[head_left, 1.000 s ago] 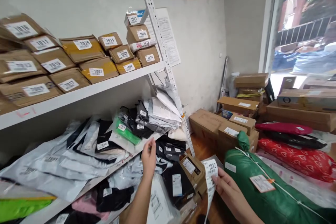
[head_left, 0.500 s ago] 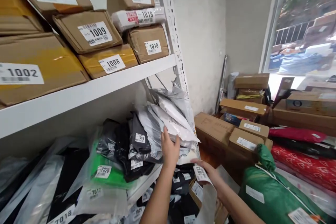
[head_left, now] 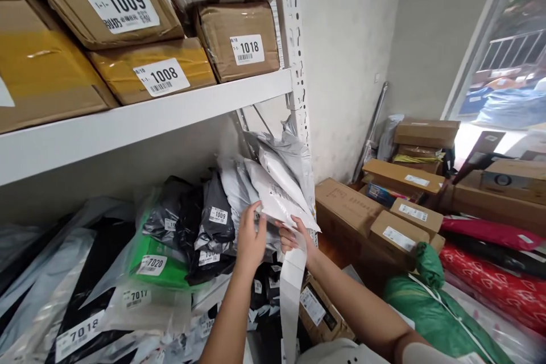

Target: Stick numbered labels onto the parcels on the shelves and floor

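Observation:
My left hand (head_left: 251, 240) presses against the front of a stack of white and grey plastic mailer bags (head_left: 277, 187) on the lower shelf, fingers curled on the edge of one white bag. Just to its right, my right hand (head_left: 294, 234) pinches a long white strip of label backing (head_left: 292, 290) that hangs down, and holds its top against the same stack. Black mailer bags (head_left: 213, 222) with small number labels lie just left of my left hand.
Cardboard boxes numbered 1008 (head_left: 153, 71), 1009 and 1018 (head_left: 239, 40) sit on the white upper shelf (head_left: 170, 116). A green bag labelled 7020 (head_left: 156, 264) lies at lower left. Cartons (head_left: 401, 182) are stacked by the wall. A green sack (head_left: 430, 307) and red parcels (head_left: 495, 278) lie on the right.
The view has moved closer to the shelf. My left hand went up onto the stack of mailer bags, and my right hand brought the label strip up from lower down to the same stack.

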### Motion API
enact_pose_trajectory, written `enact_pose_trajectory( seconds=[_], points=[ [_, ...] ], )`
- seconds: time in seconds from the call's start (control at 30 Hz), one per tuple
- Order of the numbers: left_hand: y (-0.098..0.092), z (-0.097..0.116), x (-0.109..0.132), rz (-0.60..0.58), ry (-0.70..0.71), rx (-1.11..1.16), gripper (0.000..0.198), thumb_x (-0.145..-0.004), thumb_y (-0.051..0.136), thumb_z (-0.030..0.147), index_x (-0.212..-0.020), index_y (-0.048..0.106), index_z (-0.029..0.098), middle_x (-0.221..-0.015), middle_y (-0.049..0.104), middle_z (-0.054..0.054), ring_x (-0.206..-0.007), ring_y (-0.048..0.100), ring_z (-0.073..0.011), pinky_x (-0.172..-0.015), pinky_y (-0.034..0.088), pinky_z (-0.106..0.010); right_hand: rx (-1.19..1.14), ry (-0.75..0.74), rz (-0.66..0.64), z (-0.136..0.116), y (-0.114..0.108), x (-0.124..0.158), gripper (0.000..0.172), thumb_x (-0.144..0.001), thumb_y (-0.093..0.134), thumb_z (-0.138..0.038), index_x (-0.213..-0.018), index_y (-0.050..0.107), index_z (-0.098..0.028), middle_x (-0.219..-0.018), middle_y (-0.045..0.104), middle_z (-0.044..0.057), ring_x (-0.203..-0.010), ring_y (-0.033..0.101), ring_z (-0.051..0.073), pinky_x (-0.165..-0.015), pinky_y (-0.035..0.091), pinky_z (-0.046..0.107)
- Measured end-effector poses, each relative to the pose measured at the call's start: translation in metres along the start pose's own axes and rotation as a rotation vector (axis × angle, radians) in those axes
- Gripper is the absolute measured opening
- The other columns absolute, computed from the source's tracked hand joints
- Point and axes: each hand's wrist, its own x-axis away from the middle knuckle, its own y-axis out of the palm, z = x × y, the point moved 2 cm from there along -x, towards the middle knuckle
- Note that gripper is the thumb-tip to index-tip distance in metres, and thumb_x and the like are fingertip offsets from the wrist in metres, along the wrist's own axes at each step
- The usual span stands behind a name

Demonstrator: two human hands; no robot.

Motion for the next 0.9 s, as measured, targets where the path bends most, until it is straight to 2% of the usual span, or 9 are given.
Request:
enact_pose_trajectory(
  seconds=[0.1,0.2,0.27,0.4,0.5,0.57,0.63,0.77,0.9],
  points=[
    [-0.022,-0.009,-0.009,0.167,0.054,-0.212,0.031,-0.097,0.046,0.036,-0.106,0.071,0.02,-0.122,0.058,-0.011,-0.115,0.057,-0.0227,-0.104,0.046,-0.036,-0.039,0.065,-0.155,-0.006,0.001,-0.006,0.058,-0.087,0.057,-0.063,-0.055,0.041,-0.018,-0.046,0.029,-0.009,-0.038,0.009,0.003,-0.041,0.022,0.019],
    [-0.036,-0.005,-0.023,0.22,0.073,-0.419,0.026,-0.093,0.052,0.032,-0.103,0.073,0.019,-0.131,0.053,-0.012,-0.115,0.058,-0.0249,-0.102,0.046,-0.037,-0.088,0.153,-0.208,-0.005,0.001,-0.017,0.062,-0.088,0.054,-0.067,-0.054,0.036,-0.018,-0.044,0.026,-0.009,-0.038,0.009,0.003,-0.042,0.025,0.019],
    [-0.039,0.0,-0.042,0.138,-0.025,-0.5,0.031,-0.09,0.055,0.032,-0.115,0.066,0.019,-0.132,0.054,-0.014,-0.114,0.06,-0.0267,-0.097,0.049,-0.037,-0.167,0.188,-0.224,-0.005,0.001,-0.023,0.061,-0.089,0.051,-0.07,-0.059,0.04,-0.017,-0.047,0.031,-0.01,-0.039,0.009,0.003,-0.043,0.026,0.018],
    [-0.03,-0.007,-0.096,-0.249,-0.325,-0.673,0.068,-0.085,0.061,0.038,-0.144,0.04,0.011,-0.115,0.067,-0.02,-0.107,0.065,-0.0366,-0.087,0.05,-0.043,-0.326,0.097,-0.23,-0.016,-0.003,-0.032,0.05,-0.098,0.045,-0.057,-0.067,0.041,-0.017,-0.054,0.039,-0.009,-0.039,0.01,0.003,-0.042,0.026,0.018],
    [-0.018,-0.026,-0.121,-0.372,-0.364,-0.714,0.062,-0.087,0.057,0.032,-0.146,0.043,0.019,-0.113,0.07,-0.018,-0.109,0.065,-0.0364,-0.088,0.048,-0.041,-0.396,-0.031,-0.225,-0.032,-0.007,-0.032,0.045,-0.102,0.042,-0.045,-0.066,0.037,-0.018,-0.054,0.038,-0.009,-0.038,0.011,0.004,-0.043,0.027,0.018],
    [-0.011,-0.038,-0.119,-0.362,-0.384,-0.712,0.05,-0.092,0.048,0.03,-0.141,0.052,0.03,-0.12,0.07,-0.013,-0.113,0.065,-0.0327,-0.089,0.048,-0.038,-0.435,-0.1,-0.222,-0.044,-0.01,-0.029,0.04,-0.102,0.043,-0.039,-0.069,0.037,-0.018,-0.058,0.042,-0.01,-0.039,0.013,0.003,-0.044,0.029,0.017],
    [-0.005,-0.046,-0.1,-0.321,-0.416,-0.728,0.047,-0.096,0.037,0.031,-0.139,0.056,0.035,-0.122,0.069,-0.011,-0.113,0.065,-0.0318,-0.089,0.047,-0.039,-0.464,-0.14,-0.22,-0.055,-0.012,-0.026,0.03,-0.102,0.046,-0.034,-0.076,0.043,-0.018,-0.062,0.044,-0.011,-0.039,0.014,0.003,-0.044,0.028,0.016],
    [0.007,-0.049,-0.047,-0.216,-0.448,-0.763,0.051,-0.099,0.03,0.033,-0.146,0.05,0.03,-0.117,0.071,-0.012,-0.099,0.068,-0.0303,-0.08,0.047,-0.037,-0.434,-0.229,-0.146,-0.069,-0.019,-0.019,0.012,-0.098,0.051,-0.028,-0.089,0.051,-0.02,-0.062,0.04,-0.011,-0.039,0.01,0.004,-0.042,0.025,0.018],
    [0.016,-0.051,-0.021,-0.111,-0.47,-0.805,0.049,-0.1,0.032,0.037,-0.147,0.047,0.033,-0.119,0.071,-0.009,-0.09,0.069,-0.0267,-0.066,0.044,-0.032,-0.42,-0.295,-0.114,-0.072,-0.026,-0.016,0.021,-0.097,0.052,-0.027,-0.078,0.045,-0.02,-0.062,0.038,-0.01,-0.04,0.007,0.004,-0.041,0.024,0.018]
  ],
)
